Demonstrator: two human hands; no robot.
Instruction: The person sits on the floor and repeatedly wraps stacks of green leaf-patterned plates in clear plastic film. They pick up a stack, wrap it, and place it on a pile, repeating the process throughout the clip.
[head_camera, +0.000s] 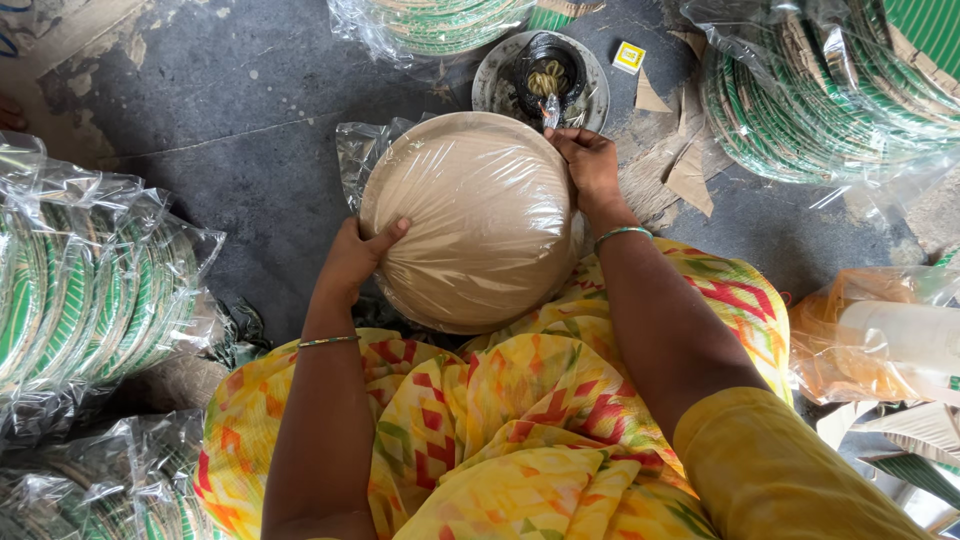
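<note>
The stack of brown plates (470, 215), wrapped in clear plastic, rests on edge against the lap above the floor (250, 130). The left hand (355, 258) grips its lower rim; the right hand (588, 160) pinches the plastic at the top. Risk: 1 loosened grip could let the stack roll away; hard pulling may tear the film.

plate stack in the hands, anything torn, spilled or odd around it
The plate stack looks intact, its clear wrap smooth, held by the left hand and right hand. Only oddity: torn cardboard scraps litter the floor to its right.
</note>
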